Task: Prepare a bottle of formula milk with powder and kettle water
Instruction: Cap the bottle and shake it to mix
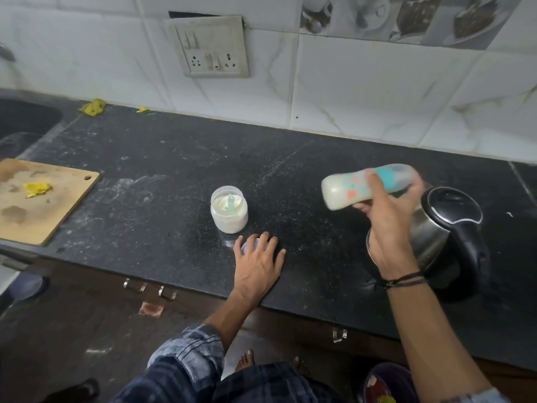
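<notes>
The milky bottle [357,189] is gripped by the curled fingers of the right hand [389,216] at centre right, beside the kettle [447,228], its long axis lying near-level with the base pointing left, while the left hand [258,263] is spread flat on the lid [247,245] below the powder jar [229,212].

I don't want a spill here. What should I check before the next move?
1. Grip on bottle: ok, right hand holds it tilted.
2. Sealed tight: cannot tell, its top is blurred behind the hand.
3. Mix smooth: cannot tell; contents look milky.
4. The jar closed: not ok, open, scoop inside.
5. Its lid within reach: ok, left hand rests on it.
6. The kettle shut: ok.
</notes>
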{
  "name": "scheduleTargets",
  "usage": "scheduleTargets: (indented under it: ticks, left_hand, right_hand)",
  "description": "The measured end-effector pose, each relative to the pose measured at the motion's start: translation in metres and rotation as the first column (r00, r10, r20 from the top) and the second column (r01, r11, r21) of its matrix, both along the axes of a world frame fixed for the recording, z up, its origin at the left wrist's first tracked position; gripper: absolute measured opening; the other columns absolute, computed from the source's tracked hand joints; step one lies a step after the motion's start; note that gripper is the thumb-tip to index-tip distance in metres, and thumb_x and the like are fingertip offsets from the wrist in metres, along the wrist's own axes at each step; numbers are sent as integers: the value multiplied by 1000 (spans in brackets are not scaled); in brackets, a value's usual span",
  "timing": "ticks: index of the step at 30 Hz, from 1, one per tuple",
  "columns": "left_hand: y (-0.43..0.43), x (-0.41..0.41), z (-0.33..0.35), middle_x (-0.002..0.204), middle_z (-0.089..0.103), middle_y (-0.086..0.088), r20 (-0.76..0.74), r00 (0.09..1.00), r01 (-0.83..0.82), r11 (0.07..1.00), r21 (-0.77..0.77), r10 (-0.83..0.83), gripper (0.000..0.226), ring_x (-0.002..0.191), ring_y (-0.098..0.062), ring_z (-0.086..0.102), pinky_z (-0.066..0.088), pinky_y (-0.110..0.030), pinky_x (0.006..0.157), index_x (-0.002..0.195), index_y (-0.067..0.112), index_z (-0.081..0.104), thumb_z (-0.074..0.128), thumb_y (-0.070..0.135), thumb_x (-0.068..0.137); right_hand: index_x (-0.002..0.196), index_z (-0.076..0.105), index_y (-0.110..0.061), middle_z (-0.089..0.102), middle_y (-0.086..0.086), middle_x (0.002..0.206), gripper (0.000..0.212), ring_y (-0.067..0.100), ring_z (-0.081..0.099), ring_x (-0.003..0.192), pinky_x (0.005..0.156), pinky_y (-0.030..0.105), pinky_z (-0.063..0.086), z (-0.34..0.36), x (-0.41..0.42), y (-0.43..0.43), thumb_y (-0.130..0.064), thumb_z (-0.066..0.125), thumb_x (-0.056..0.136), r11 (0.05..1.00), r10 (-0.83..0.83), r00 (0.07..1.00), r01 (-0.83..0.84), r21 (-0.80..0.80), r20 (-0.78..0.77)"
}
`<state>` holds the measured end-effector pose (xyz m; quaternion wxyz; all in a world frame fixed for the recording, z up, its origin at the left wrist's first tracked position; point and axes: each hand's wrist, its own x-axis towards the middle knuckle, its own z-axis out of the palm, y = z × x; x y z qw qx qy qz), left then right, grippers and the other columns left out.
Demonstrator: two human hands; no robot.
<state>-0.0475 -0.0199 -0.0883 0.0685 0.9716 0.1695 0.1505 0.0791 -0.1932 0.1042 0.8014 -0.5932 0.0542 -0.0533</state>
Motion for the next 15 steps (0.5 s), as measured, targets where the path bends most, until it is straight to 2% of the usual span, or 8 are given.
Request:
scheduleTargets:
  ticks: [2,5,6,7,9,11,13,15]
  left_hand:
    - [0,0,0,131,63,6,12,1000,3,1000,0,-3,37,122,-24,59,30,-54,115,122,26,67,49,52,103]
    - [-2,2,-1,130,63,5,21,1000,-3,1000,1,3,36,121,-24,59,30,-54,115,121,26,66,50,52,103]
    - [-1,2,-1,130,62,5,19,1000,-5,1000,2,5,36,121,-24,59,30,-54,115,122,26,66,50,52,103]
    - [-1,2,-2,130,62,5,19,1000,-2,1000,2,2,36,122,-25,59,30,-54,115,122,26,66,50,52,103]
    - [0,1,-3,130,63,5,23,1000,5,1000,3,-5,37,122,-25,59,29,-54,115,122,26,66,50,52,103]
    - [1,1,-3,130,63,5,22,1000,5,1000,0,-5,37,122,-25,59,29,-55,115,122,26,66,49,52,103]
    - [0,2,-2,130,62,5,17,1000,1,1000,-5,0,37,122,-25,59,28,-55,115,122,26,66,48,53,103]
    - [0,2,-2,130,62,6,11,1000,-2,1000,-3,2,37,122,-25,59,28,-54,116,122,26,66,47,53,104]
  right_hand:
    - [140,41,-26,69,-3,116,64,15,76,100,62,28,59,-3,-2,-1,-18,80,90,998,50,999,-50,-39,-1]
    - [140,36,-22,64,-2,124,67,11,75,101,68,33,61,2,-1,-3,-24,79,89,981,-130,991,126,148,19]
    - [140,36,-23,62,-1,127,67,11,75,103,70,35,62,3,0,-3,-26,79,89,974,-143,990,138,180,13]
    - [139,37,-24,62,-2,125,66,11,74,103,72,36,61,5,1,-2,-25,80,89,981,-107,994,105,160,5]
    - [136,43,-28,67,-8,114,60,10,75,100,69,32,60,2,0,-2,-22,80,90,999,46,999,-46,10,-27]
    - [134,46,-31,69,-12,107,61,10,76,98,67,31,61,2,-2,-3,-23,82,86,996,87,996,-88,-19,-25]
    - [135,43,-30,68,-9,113,66,11,75,100,68,31,60,3,-1,-3,-29,82,83,996,-4,1000,3,88,4]
    - [138,38,-29,64,-1,124,68,13,74,105,71,31,60,4,0,-3,-28,82,85,995,-17,1000,15,97,19]
